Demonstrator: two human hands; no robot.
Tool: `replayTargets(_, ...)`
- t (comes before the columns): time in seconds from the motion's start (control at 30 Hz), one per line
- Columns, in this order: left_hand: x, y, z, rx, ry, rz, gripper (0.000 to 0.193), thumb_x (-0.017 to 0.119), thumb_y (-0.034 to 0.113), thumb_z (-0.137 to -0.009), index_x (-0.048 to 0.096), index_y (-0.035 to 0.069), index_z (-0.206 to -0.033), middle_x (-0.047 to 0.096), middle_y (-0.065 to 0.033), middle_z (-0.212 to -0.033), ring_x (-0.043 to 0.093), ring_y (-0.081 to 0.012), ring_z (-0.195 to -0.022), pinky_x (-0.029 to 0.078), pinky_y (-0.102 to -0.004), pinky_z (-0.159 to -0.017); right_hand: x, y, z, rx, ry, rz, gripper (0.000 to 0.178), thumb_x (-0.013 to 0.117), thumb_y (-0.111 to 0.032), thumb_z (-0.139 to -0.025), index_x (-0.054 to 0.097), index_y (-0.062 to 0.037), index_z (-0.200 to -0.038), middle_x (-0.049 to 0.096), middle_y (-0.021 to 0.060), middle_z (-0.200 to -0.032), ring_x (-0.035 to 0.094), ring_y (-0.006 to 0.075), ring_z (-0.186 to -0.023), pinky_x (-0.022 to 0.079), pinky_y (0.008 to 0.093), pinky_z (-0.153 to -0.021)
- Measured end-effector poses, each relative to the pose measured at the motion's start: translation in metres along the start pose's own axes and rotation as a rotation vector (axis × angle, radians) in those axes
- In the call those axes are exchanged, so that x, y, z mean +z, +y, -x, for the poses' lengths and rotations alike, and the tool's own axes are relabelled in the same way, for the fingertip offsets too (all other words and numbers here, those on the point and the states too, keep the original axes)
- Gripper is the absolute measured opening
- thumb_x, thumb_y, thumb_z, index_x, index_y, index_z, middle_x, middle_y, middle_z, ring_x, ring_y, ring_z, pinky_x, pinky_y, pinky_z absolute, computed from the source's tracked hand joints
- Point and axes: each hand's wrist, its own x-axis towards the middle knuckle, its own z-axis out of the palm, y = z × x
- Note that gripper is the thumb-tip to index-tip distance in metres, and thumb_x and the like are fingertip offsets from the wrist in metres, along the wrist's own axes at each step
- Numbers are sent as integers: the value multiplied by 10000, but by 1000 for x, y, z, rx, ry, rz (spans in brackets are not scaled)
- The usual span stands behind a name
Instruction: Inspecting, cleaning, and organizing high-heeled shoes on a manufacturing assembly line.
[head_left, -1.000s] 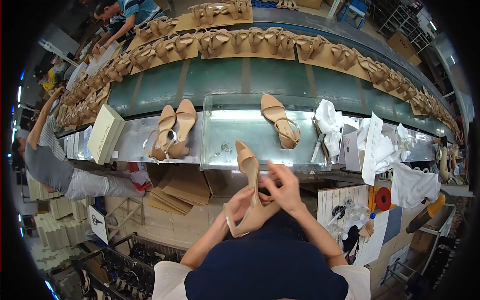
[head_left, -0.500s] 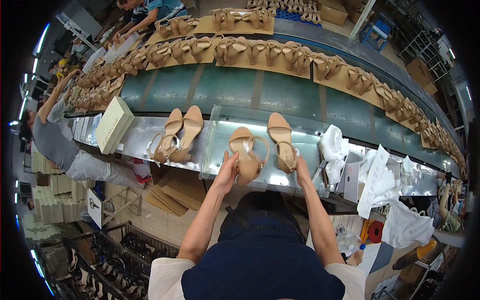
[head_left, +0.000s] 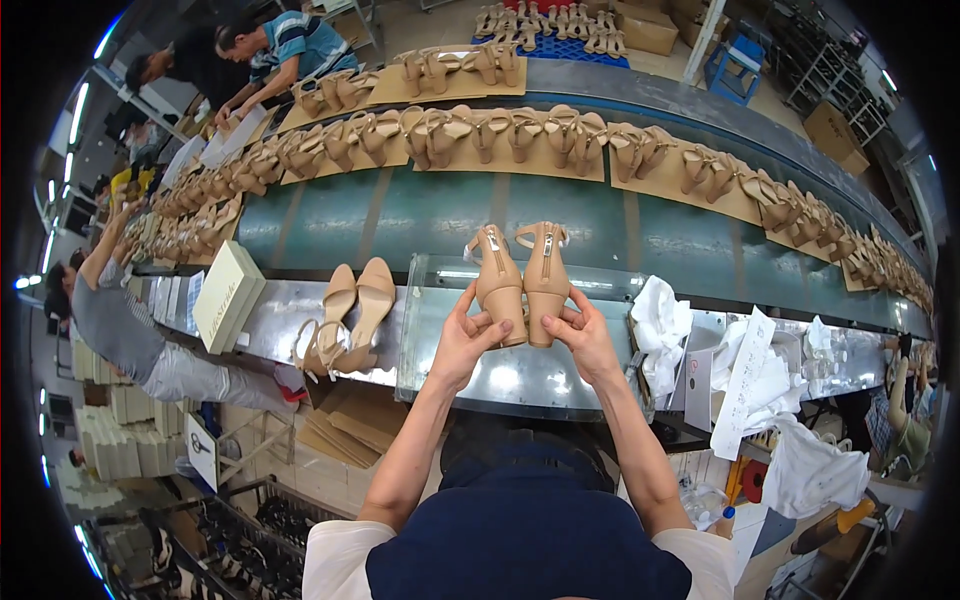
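Note:
Two beige heeled sandals are held side by side, their backs with zippers facing me. My left hand [head_left: 468, 340] grips the left sandal [head_left: 498, 282] by its heel, thumb on the heel's block. My right hand [head_left: 582, 338] holds the right sandal [head_left: 546, 280] the same way. The heels touch or nearly touch each other, above a clear glass sheet [head_left: 425, 340] at the bench's edge. Left of the glass, another pair of beige sandals [head_left: 372, 295] rests on the metal bench, toes pointing away. The toes of the held pair are hidden behind their heels.
Rows of beige sandals [head_left: 490, 130] stand on cardboard along the green conveyor belt [head_left: 430, 205]. A cream shoebox [head_left: 228, 298] is to the left. White cloth [head_left: 660, 318] and paper lie to the right. Co-workers [head_left: 110, 310] stand at the left and far side. Black crates of shoes [head_left: 225, 530] sit lower left.
Both sandals have been turned from soles-down with insoles showing to backs facing me, and brought together. My hands have moved closer to each other. The view has shifted slightly.

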Motion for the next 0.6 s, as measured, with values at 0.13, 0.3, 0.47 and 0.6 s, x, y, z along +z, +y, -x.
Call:
replayTargets(0.13, -8, 10, -11, -22, -60, -32, 885, 659, 8, -801, 28, -7, -1421, 591, -202, -1083, 604, -213, -979, 504, -301, -806, 3, -5, -5, -20, 14, 32, 748, 695, -55, -773, 255, 20, -1373, 604, 133, -1088, 584, 169, -994, 452, 294, -871)
replayTargets(0.3, -32, 18, -4, -86, -30, -140, 848, 712, 53, -753, 141, 41, -1380, 584, -183, -1040, 602, -184, -876, 501, -308, -720, -7, 4, 7, -146, 154, 157, 845, 745, -108, -731, 229, -20, -1394, 600, 134, -1084, 578, 177, -987, 464, 295, -846)
replayTargets(0.47, -90, -20, 8, 296, 465, -1312, 587, 801, 290, -669, 549, -29, -1091, 586, -120, -953, 587, -184, -714, 483, -290, -646, -55, 38, 20, -49, 598, 793, 714, 758, -198, -730, 372, 0, -1296, 567, 151, -1103, 588, 213, -942, 495, 316, -761)
replayTargets(0.6, -99, -19, 15, 19, 558, -482, 445, 720, 334, -756, 582, -19, -990, 578, -105, -869, 590, -197, -735, 492, -318, -705, -53, 49, 28, -8, 702, -185, 570, 701, -360, -767, 492, 21, -1137, 593, 147, -980, 614, 239, -843, 531, 348, -755)
